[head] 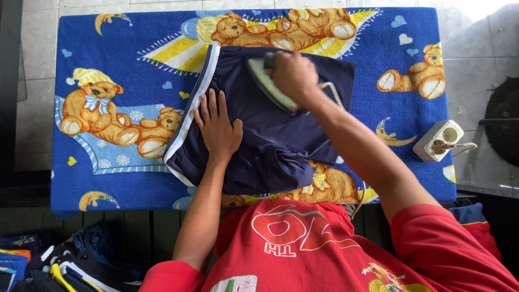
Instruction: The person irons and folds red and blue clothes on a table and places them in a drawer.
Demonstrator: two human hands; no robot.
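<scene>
Two hands are at work on a dark navy folded garment with a white-striped edge (270, 140), which lies in the middle of a table covered by a bright blue towel printed with teddy bears and moons (130, 65). From where I stand, the person's left hand (218, 127) lies flat on the cloth near the striped edge, fingers spread and palm pressed down. The right hand (294, 75) is closed around the handle of a pale green electric iron (267, 81), which sits on the far part of the garment, its sole against the fabric. The iron's cord trails off to the right, towards a white plug-in socket block (438, 140) resting near the towel's right edge. A heap of folded clothes in mixed colours (65, 262) sits low down at the left, beside the table. To do this stroke well, I judge the flat hand should keep the fabric taut while staying well apart from the hot sole, and the iron should glide with the weave, not linger in one place. The cord looks worth keeping off the pressed area too.
</scene>
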